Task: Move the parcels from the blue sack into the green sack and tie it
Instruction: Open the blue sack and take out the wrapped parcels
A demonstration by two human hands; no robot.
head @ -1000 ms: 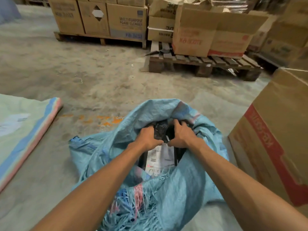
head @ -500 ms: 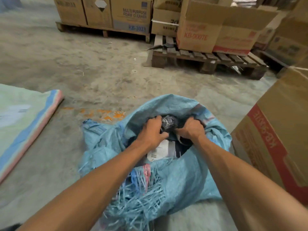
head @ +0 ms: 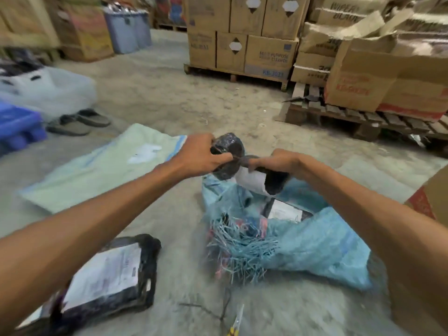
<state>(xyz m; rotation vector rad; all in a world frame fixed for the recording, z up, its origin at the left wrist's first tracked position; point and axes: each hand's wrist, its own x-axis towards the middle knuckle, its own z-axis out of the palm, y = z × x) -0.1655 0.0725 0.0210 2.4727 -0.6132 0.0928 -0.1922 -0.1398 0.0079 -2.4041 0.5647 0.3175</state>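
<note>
Field note, head view. Both hands are up over the mouth of the blue sack (head: pixel 322 241), each with a load. The left hand (head: pixel 201 155) is curled round a small rounded black parcel (head: pixel 229 144). The right hand (head: pixel 278 161) is clamped on the top edge of a flatter labelled parcel (head: pixel 252 181), which hangs from the fingers toward the sack. The two parcels touch between the hands.

Handling, my read: both are wrapped in glossy black film, so soft-skinned and probably slippery. The round one looks compact and light enough for one hand, and I would take it round its belly, as it is held now. The flat one droops, so I judge it limp. I would hold it by a folded edge or support it from beneath, not pull on the white label.

Position: the blue sack lies slumped on the floor (head: pixel 169 98) at six o'clock from the hands, with frayed threads at its mouth. One more parcel in the sack (head: pixel 283 210) shows at five o'clock. The green sack (head: pixel 97 173) lies flat at nine o'clock from the left hand, near but apart from it, and I cannot tell where its mouth is. A floor parcel (head: pixel 109 275) lies between seven and eight o'clock, outside both sacks, beneath the left forearm.
</note>
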